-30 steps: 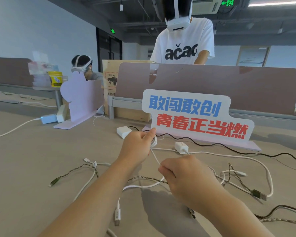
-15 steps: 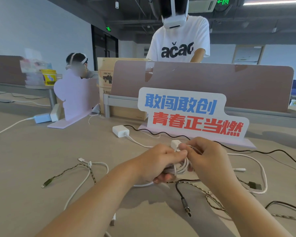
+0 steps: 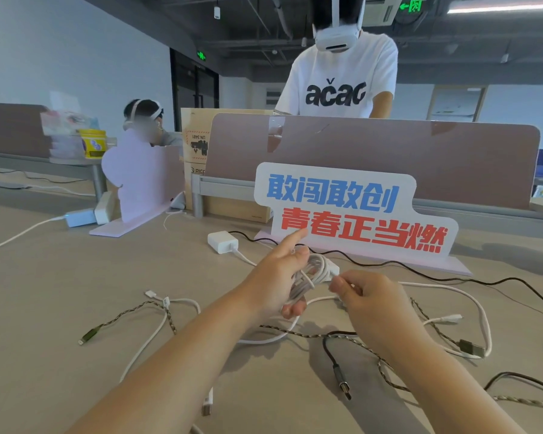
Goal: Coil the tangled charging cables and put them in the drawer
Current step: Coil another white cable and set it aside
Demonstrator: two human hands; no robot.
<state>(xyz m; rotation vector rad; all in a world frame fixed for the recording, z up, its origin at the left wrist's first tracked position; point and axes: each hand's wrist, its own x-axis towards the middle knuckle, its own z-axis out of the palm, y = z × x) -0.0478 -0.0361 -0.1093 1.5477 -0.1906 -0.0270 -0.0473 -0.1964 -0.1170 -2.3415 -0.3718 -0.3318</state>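
Note:
My left hand (image 3: 273, 277) holds a small coil of white charging cable (image 3: 312, 272) above the desk, index finger pointing out. Close beside it, my right hand (image 3: 365, 300) pinches the loose run of that same white cable. Several other cables lie tangled on the desk (image 3: 60, 292): a braided cable (image 3: 126, 314) at the left, a black cable with a metal plug (image 3: 340, 375) near my right forearm, a white cable loop (image 3: 480, 311) at the right. A white charger block (image 3: 221, 241) sits behind my left hand. No drawer is in view.
A standing sign with blue and red characters (image 3: 355, 211) is just behind my hands, a lilac card stand (image 3: 138, 180) at the left. A brown desk divider (image 3: 373, 158) runs across the back, with a person in a white T-shirt (image 3: 339, 79) beyond it.
My left hand has risen and its index finger now sticks out, with the white coil showing more loops. My right hand has drawn slightly away to the right along the cable.

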